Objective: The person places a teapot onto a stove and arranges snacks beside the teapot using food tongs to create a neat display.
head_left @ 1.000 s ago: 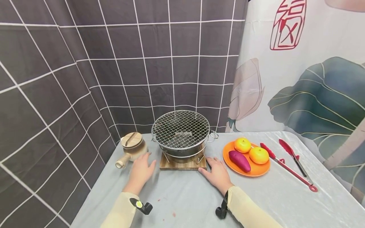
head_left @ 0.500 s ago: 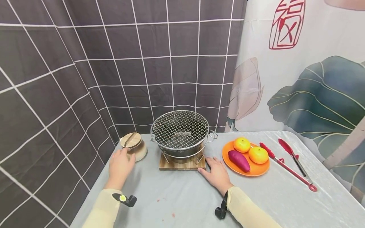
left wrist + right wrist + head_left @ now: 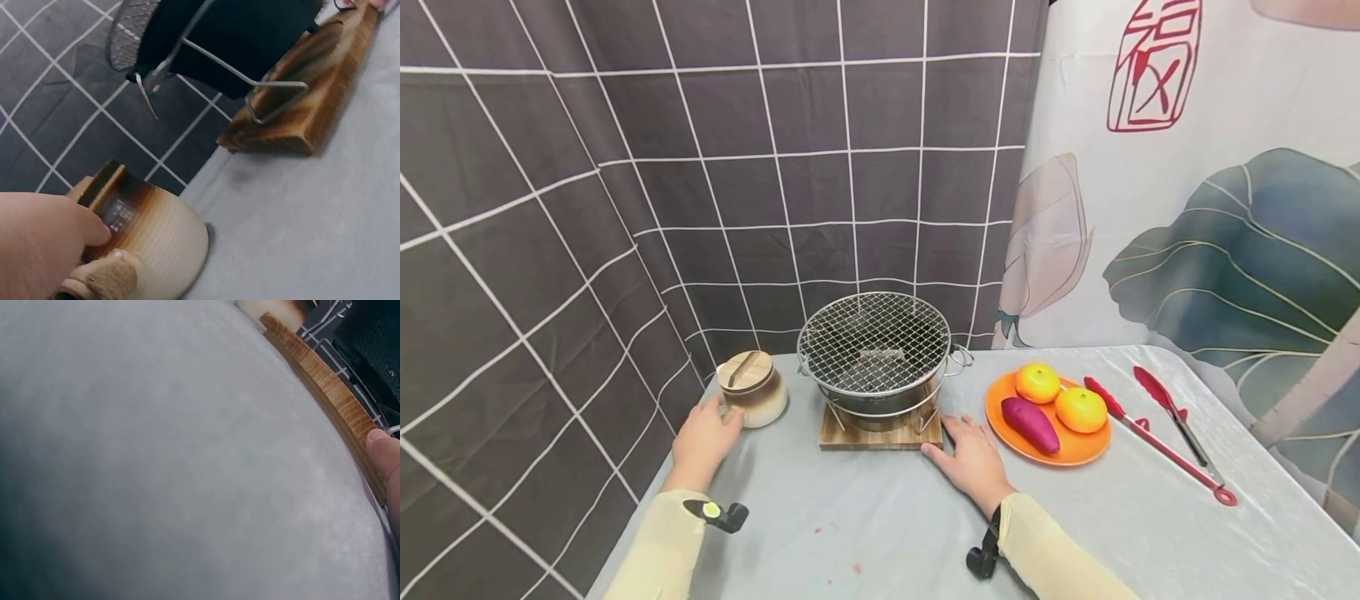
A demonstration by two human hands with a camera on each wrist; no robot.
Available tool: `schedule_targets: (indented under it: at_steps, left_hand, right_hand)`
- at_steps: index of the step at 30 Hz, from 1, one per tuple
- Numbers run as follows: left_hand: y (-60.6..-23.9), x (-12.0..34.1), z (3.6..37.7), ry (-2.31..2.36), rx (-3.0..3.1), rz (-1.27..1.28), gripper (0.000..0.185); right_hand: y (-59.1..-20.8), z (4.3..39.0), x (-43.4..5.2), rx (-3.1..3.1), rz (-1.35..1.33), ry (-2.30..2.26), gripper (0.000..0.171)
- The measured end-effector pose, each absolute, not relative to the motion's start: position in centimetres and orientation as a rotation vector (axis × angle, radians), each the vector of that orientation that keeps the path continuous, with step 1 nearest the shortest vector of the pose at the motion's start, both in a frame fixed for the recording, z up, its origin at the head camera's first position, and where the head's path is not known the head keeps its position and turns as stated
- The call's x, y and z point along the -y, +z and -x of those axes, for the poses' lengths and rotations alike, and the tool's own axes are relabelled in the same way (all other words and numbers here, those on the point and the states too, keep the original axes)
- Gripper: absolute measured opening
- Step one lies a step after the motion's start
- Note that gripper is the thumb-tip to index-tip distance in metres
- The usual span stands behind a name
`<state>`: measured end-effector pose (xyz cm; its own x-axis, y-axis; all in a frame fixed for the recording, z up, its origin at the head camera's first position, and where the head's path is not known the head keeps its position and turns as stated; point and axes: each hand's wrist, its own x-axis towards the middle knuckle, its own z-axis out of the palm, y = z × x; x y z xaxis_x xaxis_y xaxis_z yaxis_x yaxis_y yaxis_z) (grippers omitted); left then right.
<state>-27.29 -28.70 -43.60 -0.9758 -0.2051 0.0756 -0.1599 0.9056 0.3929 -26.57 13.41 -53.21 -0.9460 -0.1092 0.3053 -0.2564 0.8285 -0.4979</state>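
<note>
Over by the little clay pot is where my left hand is now; one second ago it was between the pot and the wooden board. The pot stands upright at the left end of the table. Its wooden lid is on, so I can't see inside. My left hand is at the stubby handle and close to the pot's side, but I can't tell if my fingers are curled round anything.

My right hand has stayed at the right front corner of the wooden board, touching it with loose fingers. On that board stands a round grill, with a wire mesh over its dark bowl. Something pale shows under the mesh.

Right of my hand, an orange plate holds one purple sweet potato and two orange fruits. Red tongs lie spread just past it.
</note>
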Motion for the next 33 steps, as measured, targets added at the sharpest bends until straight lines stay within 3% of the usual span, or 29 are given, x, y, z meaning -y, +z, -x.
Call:
schedule_targets:
  at_steps: [9,16,24,33]
  left_hand:
    - [-43.7,29.7,28.0,-0.887,3.031,-0.313,0.057]
    - [-44.1,30.5,27.8,-1.479,2.871,-0.388,0.045]
    - [-44.7,31.2,27.6,-2.04,2.662,-0.408,0.074]
    - [-45.1,31.6,27.6,-2.42,2.455,-0.389,0.072]
  right_hand:
    - [-53.2,26.5,-13.5,2.76,-0.274,0.792,0.073]
    - [-53.2,26.5,-13.4,2.763,-0.264,0.791,0.073]
    - [-53.4,26.5,-13.3,2.746,-0.275,0.781,0.072]
    - [-53.2,26.5,-13.3,2.754,-0.272,0.777,0.071]
